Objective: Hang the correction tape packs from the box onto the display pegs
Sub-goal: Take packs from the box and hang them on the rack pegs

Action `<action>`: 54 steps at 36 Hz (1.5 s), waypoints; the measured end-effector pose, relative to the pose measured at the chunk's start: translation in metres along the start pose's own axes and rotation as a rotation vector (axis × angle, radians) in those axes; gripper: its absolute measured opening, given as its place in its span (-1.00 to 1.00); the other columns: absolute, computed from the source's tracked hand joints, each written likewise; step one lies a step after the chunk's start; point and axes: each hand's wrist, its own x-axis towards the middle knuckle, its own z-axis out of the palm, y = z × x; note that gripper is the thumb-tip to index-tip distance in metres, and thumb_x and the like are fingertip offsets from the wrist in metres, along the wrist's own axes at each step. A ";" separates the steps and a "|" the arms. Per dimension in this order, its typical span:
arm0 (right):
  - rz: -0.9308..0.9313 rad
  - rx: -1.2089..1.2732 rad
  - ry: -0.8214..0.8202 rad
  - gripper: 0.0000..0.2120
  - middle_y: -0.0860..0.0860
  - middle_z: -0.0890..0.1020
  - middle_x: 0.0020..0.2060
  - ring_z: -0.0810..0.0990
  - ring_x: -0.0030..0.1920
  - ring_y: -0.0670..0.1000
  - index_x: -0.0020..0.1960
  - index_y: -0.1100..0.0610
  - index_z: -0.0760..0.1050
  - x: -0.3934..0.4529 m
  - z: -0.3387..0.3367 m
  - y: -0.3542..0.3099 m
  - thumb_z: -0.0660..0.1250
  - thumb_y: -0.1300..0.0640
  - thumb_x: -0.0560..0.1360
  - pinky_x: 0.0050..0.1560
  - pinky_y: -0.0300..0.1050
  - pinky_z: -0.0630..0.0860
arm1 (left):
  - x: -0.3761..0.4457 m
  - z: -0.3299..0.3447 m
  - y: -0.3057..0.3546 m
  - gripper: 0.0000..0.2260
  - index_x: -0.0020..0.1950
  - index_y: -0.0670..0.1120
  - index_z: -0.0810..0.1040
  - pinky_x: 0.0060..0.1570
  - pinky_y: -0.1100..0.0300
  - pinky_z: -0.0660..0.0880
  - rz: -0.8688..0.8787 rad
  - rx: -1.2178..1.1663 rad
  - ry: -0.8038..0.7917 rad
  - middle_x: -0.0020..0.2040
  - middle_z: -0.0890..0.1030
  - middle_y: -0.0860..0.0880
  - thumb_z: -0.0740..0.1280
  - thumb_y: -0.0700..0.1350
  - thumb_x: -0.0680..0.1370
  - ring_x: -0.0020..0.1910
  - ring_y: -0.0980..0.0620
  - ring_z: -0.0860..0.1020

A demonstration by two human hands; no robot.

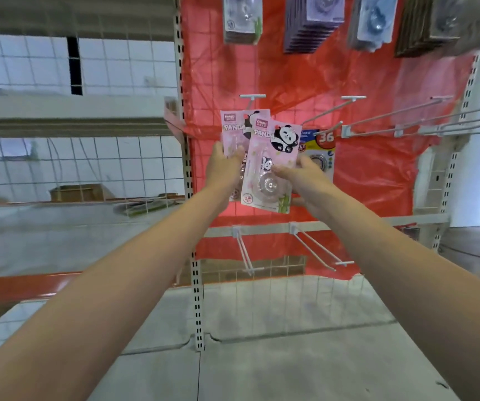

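Two pink panda correction tape packs are held up in front of the red display panel. My left hand [223, 166] grips the rear pack [233, 131] at its left edge. My right hand [302, 180] pinches the front pack [270, 166], thumb on its clear blister, tilted slightly to the right. An empty white peg [252, 97] sticks out just above the packs. Behind my right hand hangs a yellow and blue pack [324, 140] marked 36. The box is out of view.
Several empty pegs [351, 99] run to the right at the same height, and two lower pegs [317, 250] jut out below. Packs of other goods [241, 21] hang along the top row. A wire-grid shelf [74, 117] stands at left, a grey base shelf [291, 328] below.
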 end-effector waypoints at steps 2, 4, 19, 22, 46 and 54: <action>0.009 0.008 0.002 -0.58 0.04 0.56 0.19 0.55 0.18 0.08 0.32 0.11 0.35 0.001 0.001 0.003 0.38 0.10 0.51 0.22 0.22 0.49 | 0.002 0.000 -0.002 -0.71 0.32 -0.12 0.37 -0.02 0.12 0.42 0.005 0.021 -0.001 0.18 0.52 -0.05 0.21 -0.05 0.63 0.14 -0.05 0.51; 0.027 0.020 0.005 -0.58 0.03 0.55 0.20 0.54 0.19 0.09 0.31 0.09 0.36 0.002 0.001 0.006 0.38 0.08 0.51 0.22 0.23 0.48 | 0.001 -0.001 -0.002 -0.72 0.32 -0.12 0.37 -0.01 0.13 0.41 0.011 0.054 -0.005 0.14 0.52 -0.03 0.20 -0.07 0.63 0.12 -0.04 0.51; 0.089 0.055 0.027 -0.60 0.10 0.47 0.31 0.52 0.21 0.17 0.32 0.15 0.32 0.008 0.000 0.020 0.34 0.15 0.52 -0.06 0.13 0.61 | -0.002 0.002 -0.015 -0.70 0.36 -0.12 0.35 0.08 0.11 0.44 0.096 0.103 -0.041 0.20 0.52 -0.03 0.19 -0.08 0.64 0.22 -0.04 0.50; 0.081 0.042 0.021 -0.64 0.11 0.52 0.20 0.55 0.17 0.17 0.27 0.13 0.35 0.010 -0.002 0.020 0.34 0.15 0.52 0.07 0.23 0.57 | -0.001 0.006 -0.019 -0.71 0.34 -0.15 0.34 0.03 0.16 0.40 0.096 0.108 -0.026 0.22 0.52 -0.10 0.17 -0.08 0.65 0.21 -0.09 0.50; 0.053 -0.192 0.164 -0.55 0.15 0.46 0.32 0.45 0.30 0.15 0.37 0.24 0.28 0.029 0.020 0.035 0.33 0.24 0.54 0.22 0.02 0.41 | 0.071 0.007 -0.055 -0.59 0.26 -0.26 0.43 -0.17 0.11 0.39 -0.133 0.510 -0.019 0.20 0.54 -0.23 0.26 0.05 0.60 0.08 -0.19 0.55; 0.049 -0.155 0.164 -0.58 0.15 0.44 0.32 0.45 0.24 0.11 0.39 0.23 0.25 0.023 0.013 0.029 0.26 0.27 0.57 0.08 -0.06 0.35 | 0.044 -0.001 -0.082 -0.76 0.23 -0.31 0.41 -0.46 0.21 0.47 -0.287 0.595 -0.180 0.04 0.61 -0.22 0.25 -0.21 0.62 -0.37 -0.06 0.57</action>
